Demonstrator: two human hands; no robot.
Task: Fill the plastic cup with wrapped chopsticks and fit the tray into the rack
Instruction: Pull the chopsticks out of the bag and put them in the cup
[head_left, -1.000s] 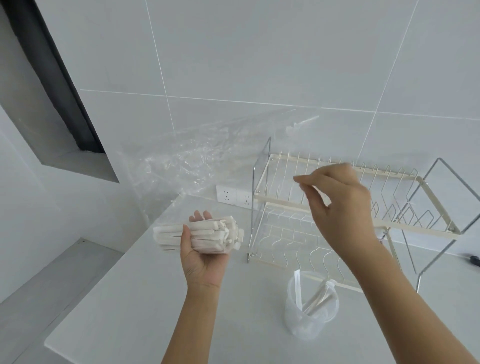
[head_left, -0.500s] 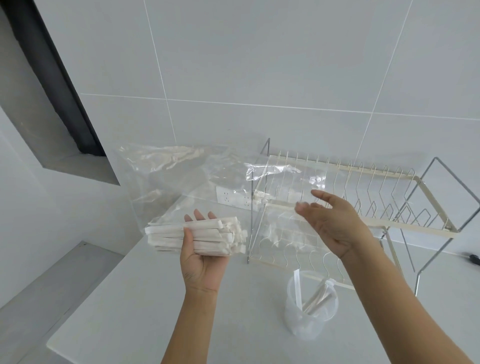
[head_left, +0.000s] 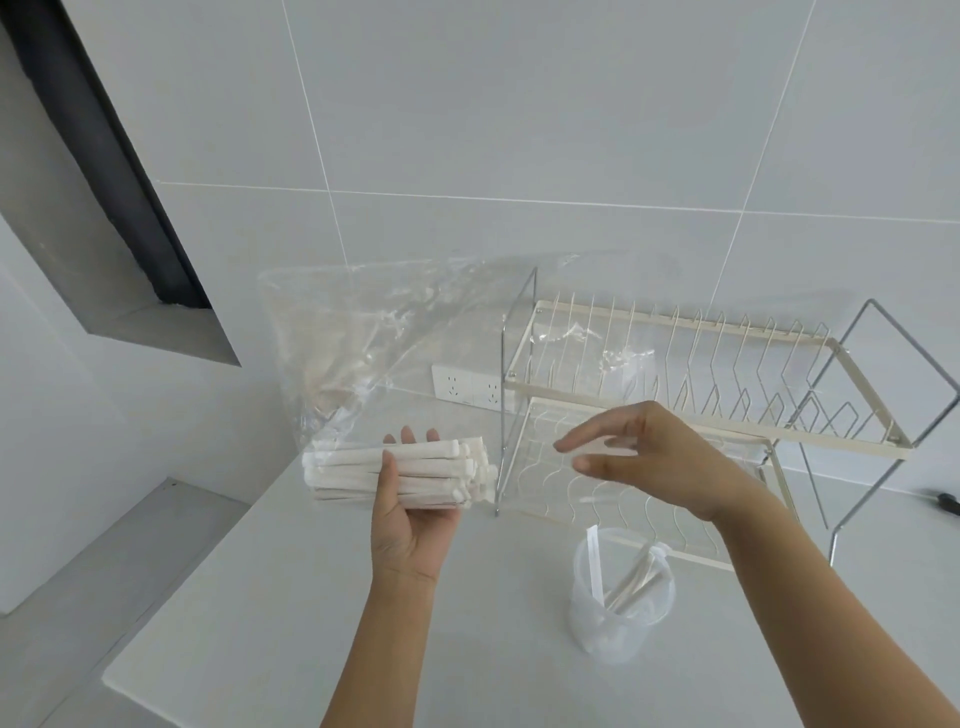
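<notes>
A person's left hand grips a bundle of wrapped chopsticks above the desk. The right hand, fingers spread and empty, hovers before the rack; the plastic cup, holding a few chopsticks, stands below

Left hand holds wrapped chopsticks beside rack.

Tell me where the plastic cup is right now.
The cup stands on the counter at lower right in the head view, just in front of the rack and below the right hand, with a few chopsticks inside.
</notes>
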